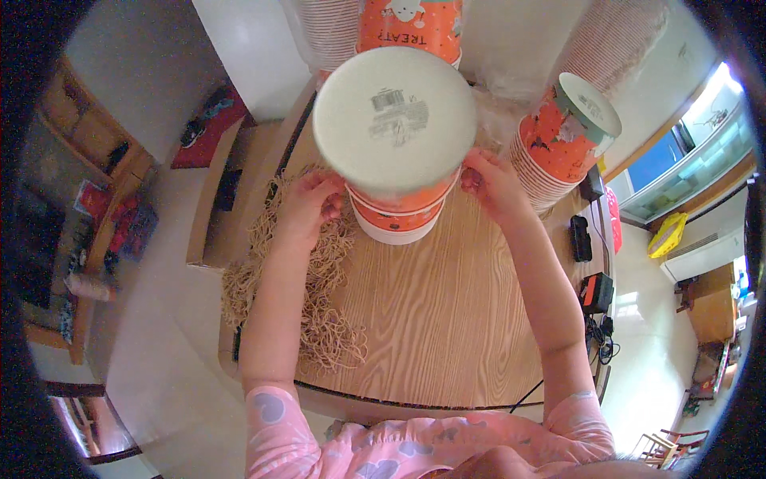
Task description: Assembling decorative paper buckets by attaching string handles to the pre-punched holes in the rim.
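An upside-down orange paper bucket [395, 112], its pale round base facing up, is in front of me over another orange bucket with a white rim [395, 235]. My left hand [309, 206] is closed at the left side of the upper bucket, with thumb and fingertips pinched near its lower edge. Opposite it, my right hand [491, 188] pinches at the bucket's right edge with fingers curled. Below my left hand lies a tangled heap of beige cords [319, 319].
Upside-down nested orange buckets [550, 152] stand at the right, with another orange bucket [415, 32] at the back. Clear plastic wrapping [614, 44] covers a stack behind. A cardboard box [215, 199] adjoins the wooden table [447, 319]. Black devices and cables [598, 319] sit along its right edge.
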Available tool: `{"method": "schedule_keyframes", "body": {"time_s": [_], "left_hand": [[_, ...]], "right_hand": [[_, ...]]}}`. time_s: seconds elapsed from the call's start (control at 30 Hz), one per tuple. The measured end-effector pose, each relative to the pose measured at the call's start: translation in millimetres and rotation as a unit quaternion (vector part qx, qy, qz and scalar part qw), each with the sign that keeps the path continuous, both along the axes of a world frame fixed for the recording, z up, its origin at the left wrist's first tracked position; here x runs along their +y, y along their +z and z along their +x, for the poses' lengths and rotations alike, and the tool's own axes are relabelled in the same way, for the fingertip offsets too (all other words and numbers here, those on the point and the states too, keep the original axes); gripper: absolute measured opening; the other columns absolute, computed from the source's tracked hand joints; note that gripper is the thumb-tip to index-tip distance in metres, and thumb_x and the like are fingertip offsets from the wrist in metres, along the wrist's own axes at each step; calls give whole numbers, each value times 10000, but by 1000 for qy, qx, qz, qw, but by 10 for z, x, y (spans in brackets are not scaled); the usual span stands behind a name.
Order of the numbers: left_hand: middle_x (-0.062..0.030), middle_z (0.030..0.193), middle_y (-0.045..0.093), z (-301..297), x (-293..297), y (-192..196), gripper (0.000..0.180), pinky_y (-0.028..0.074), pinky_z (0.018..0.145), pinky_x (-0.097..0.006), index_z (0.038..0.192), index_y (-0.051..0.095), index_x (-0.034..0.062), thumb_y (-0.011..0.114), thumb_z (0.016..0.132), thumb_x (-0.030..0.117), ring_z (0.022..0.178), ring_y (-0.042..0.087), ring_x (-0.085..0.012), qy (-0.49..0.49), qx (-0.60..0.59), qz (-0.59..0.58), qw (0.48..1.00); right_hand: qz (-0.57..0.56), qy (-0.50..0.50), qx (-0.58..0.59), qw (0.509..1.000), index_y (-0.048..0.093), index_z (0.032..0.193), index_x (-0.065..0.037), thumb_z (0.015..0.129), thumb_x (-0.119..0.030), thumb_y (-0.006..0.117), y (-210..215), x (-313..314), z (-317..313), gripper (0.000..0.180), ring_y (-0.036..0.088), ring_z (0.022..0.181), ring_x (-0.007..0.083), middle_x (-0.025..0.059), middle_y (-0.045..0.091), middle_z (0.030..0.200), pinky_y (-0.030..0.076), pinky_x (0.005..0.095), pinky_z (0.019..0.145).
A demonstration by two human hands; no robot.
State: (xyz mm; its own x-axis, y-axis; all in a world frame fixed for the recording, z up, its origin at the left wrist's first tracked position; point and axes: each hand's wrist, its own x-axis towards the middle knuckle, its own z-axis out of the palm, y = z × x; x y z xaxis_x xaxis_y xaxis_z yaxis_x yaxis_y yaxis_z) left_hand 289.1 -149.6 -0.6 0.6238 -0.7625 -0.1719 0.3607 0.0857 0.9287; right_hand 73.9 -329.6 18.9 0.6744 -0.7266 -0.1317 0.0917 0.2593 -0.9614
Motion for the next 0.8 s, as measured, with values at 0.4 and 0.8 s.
{"method": "schedule_keyframes", "body": {"time_s": [0.4,0.8], "left_hand": [[-54,721,578,-930,2357,393,150,453,672,-334,783,596,57,652,737,188,707,566,-187,-612,-365,170,680],[-144,885,647,-1627,3063,422,334,459,729,-405,964,603,26,640,733,265,756,615,-287,-793,-288,276,461]], "right_hand": [[-213,-49,67,973,572,875,-54,785,-107,593,1025,915,-1360,106,456,603,25,-37,537,732,341,160,516],[-413,-26,236,879,587,839,-11,751,27,573,1451,1651,-2191,97,526,738,68,10,571,806,421,209,649]]}}
